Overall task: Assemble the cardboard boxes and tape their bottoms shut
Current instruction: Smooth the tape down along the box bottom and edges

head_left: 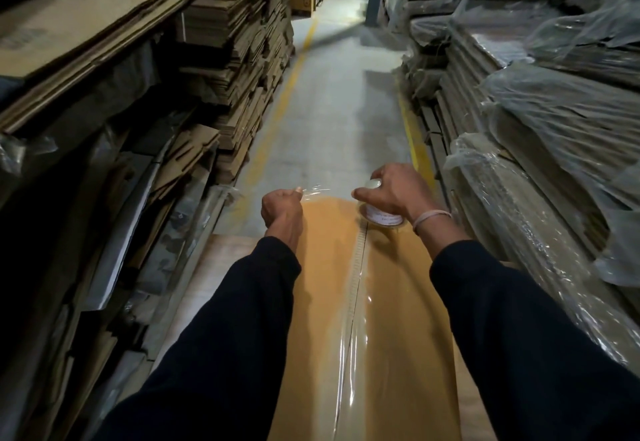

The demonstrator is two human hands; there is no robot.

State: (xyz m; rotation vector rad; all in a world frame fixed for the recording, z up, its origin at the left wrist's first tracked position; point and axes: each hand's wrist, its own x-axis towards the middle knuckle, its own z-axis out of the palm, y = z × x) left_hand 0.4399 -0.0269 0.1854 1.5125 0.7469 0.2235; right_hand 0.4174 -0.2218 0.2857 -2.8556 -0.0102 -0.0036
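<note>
Both curled — left hand (281,210) pinches tape end (313,191), right hand (394,191) grips roll (382,217).

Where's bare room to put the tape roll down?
On the box: bare cardboard either side of the taped seam, between the sleeves. Bare aisle floor beyond the box, between the yellow lines. Both sides are crowded with cardboard stacks.

Dim aisle, brightest on the far grey concrete floor (346,7); left edge falls into black shadow; wide-angle bending, slight blur.
</note>
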